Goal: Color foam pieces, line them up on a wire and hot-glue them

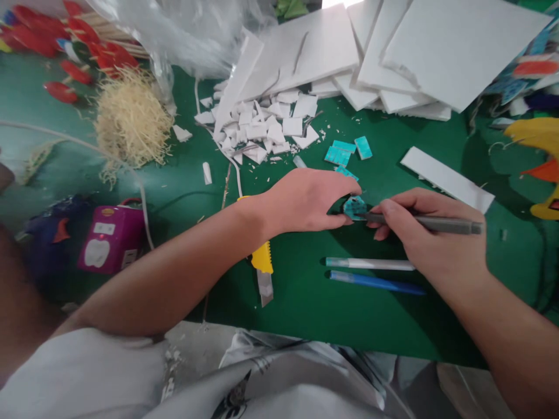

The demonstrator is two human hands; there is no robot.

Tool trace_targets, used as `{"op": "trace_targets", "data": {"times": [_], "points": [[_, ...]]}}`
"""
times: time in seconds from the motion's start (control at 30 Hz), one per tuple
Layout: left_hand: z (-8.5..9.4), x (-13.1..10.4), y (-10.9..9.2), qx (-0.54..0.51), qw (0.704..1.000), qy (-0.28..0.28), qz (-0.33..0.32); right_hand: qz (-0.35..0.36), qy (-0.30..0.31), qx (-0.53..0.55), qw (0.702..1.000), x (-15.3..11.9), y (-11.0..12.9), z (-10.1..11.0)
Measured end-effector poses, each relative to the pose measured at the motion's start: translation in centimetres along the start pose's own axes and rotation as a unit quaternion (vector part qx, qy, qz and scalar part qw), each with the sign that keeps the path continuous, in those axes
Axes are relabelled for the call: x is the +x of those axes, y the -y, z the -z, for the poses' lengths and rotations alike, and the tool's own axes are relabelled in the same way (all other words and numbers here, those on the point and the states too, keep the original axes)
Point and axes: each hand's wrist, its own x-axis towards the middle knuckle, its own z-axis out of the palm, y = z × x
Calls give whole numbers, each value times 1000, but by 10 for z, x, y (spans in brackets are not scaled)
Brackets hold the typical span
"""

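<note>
Between thumb and fingers, my left hand (305,201) pinches a small teal foam piece (354,207) with dark marks on it. A grey marker pen (437,223) is gripped in my right hand (441,238), its tip at the right edge of that piece. Just above my left fingers lie several teal rectangular pieces (338,153). A white pen (371,264) and a blue pen (375,283) rest side by side below my hands. Under my left forearm, a yellow box cutter (262,259) has its blade out, partly covered by the arm.
White foam sheets (463,46) are stacked at the back, beside a heap of foam scraps (266,125). A foam strip (445,177) lies at right. Straw-like shreds (133,119), a purple box (112,238) with a white cable and clear plastic wrap (192,35) occupy the left.
</note>
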Motion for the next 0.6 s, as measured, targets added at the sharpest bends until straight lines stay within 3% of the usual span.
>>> {"op": "trace_targets", "data": {"times": [0.23, 0.43, 0.6], "points": [[0, 0, 1, -11, 1000, -1, 1, -3, -11, 19, 1000, -2, -1, 2], [-1, -4, 3, -30, 998, -30, -44, -6, -11, 25, 1000, -4, -2, 3], [1, -5, 2, -24, 998, -18, -57, -13, -24, 24, 999, -8, -3, 1]]}}
